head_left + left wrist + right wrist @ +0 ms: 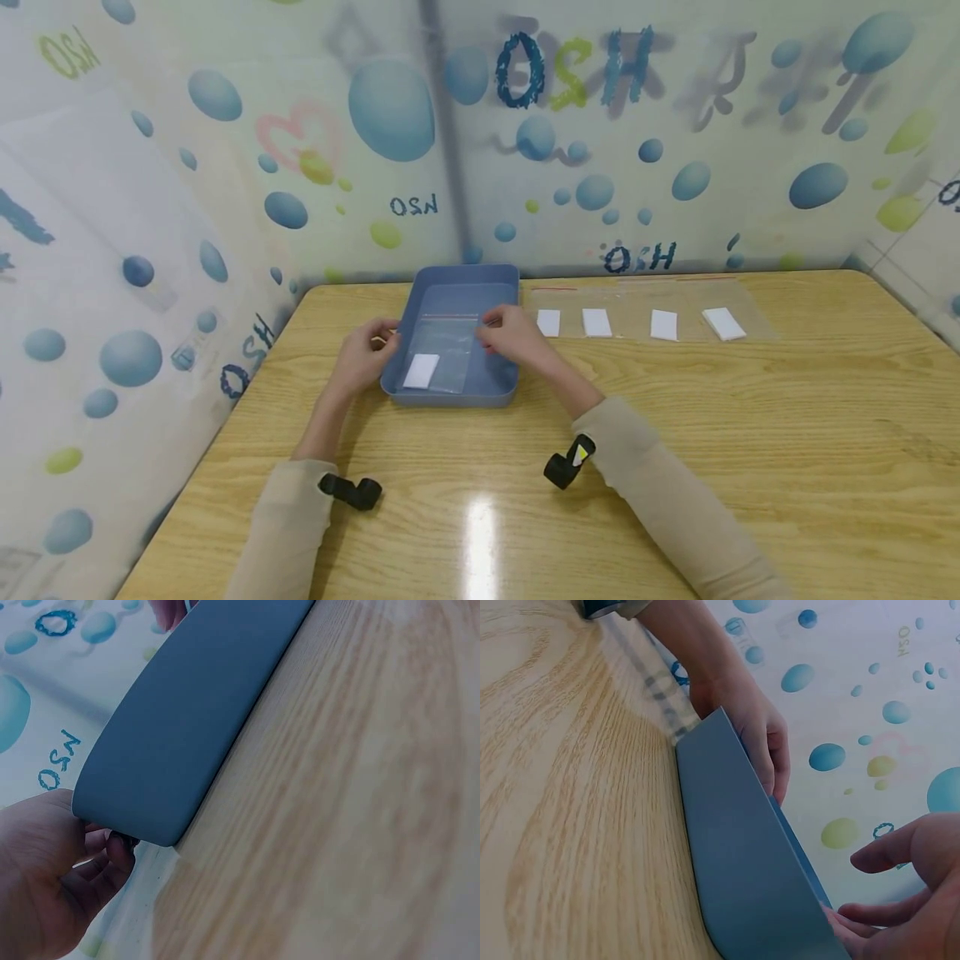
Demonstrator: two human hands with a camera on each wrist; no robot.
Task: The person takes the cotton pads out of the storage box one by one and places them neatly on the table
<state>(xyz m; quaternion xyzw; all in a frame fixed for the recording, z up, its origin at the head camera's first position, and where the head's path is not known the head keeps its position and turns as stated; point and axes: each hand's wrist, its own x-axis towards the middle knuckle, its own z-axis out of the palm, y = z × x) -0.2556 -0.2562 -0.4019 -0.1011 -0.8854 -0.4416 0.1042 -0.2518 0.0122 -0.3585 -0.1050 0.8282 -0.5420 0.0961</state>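
Observation:
In the head view a blue-grey plastic tray (495, 387) stands on the table. Inside it lies a clear zip bag (448, 340) with a red strip along its top and a white card (422, 372) at its lower left. My left hand (365, 357) holds the tray's left wall, thumb at the rim and fingers curled outside, as the left wrist view also shows. Over the tray's right side is my right hand (513, 335), fingertips close to the bag's right edge. Its thumb and fingers stand apart in the right wrist view; whether they touch the bag is hidden.
Right of the tray, several clear bags with white cards (596, 322) lie in a row on the wooden table (712, 433). A bubble-patterned curtain (480, 167) hangs behind and at the left. Black wrist cameras (351, 492) sit on both sleeves.

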